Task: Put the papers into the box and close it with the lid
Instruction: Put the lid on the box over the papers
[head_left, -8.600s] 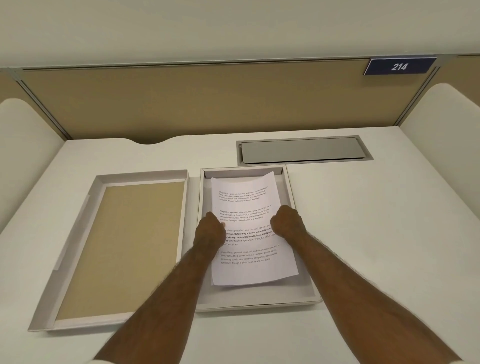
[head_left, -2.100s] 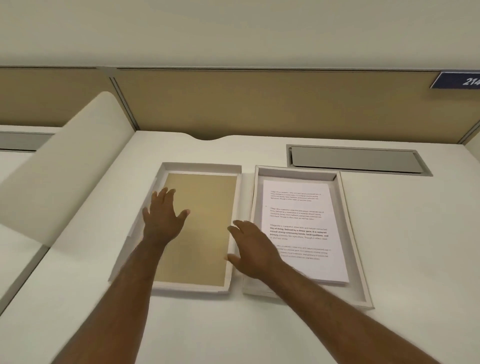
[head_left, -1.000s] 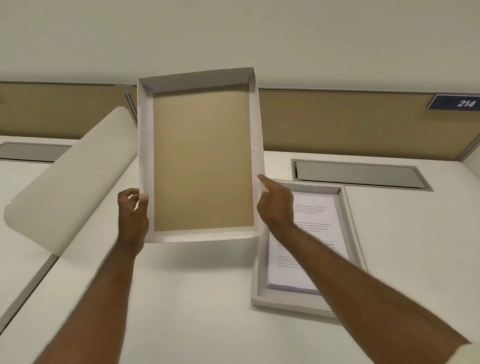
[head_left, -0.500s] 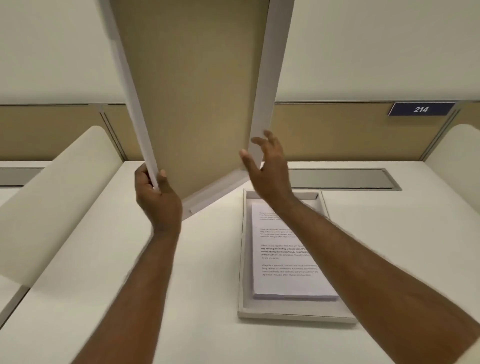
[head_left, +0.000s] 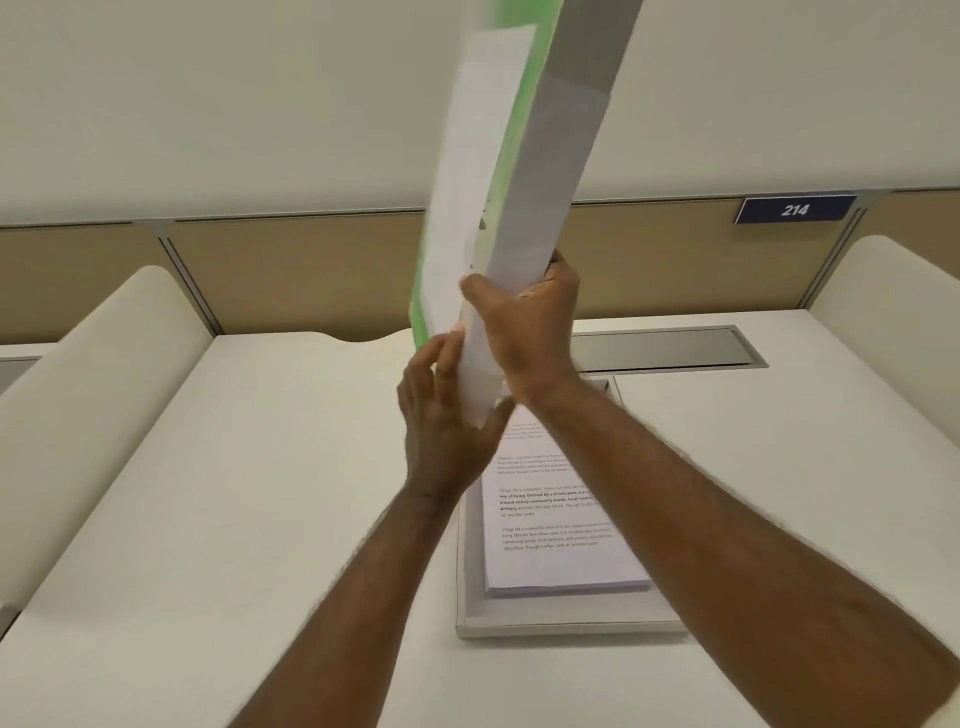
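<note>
- Gripping the lid (head_left: 540, 171) near its lower end, right hand (head_left: 530, 327) wraps around the rim, fingers curled closed on it.
- Left hand (head_left: 447, 415) sits just below, palm and fingers against the lid's lowest corner; looks like a loose support, but whether it pinches or only props can't be told.
- Lid held up in the air, nearly edge-on to the camera, steeply tilted, top end out of frame; motion-blurred.
- Look: pale grey-white side wall, green outer face showing along one edge, a white patch on it — maybe a label, too blurred to say.
- Handling guess: light, stiff cardboard, shallow walls; big flat panel likely flexes or twists if held at one end only. Better to take it by the two long sides before lowering.
- Papers (head_left: 556, 525), a neat printed stack, lie inside the box (head_left: 467, 587), which sits on the white desk (head_left: 260, 493) below the hands.
- Box open; lid not yet over it.
- Risk: a skewed lid could catch on a box wall.
</note>
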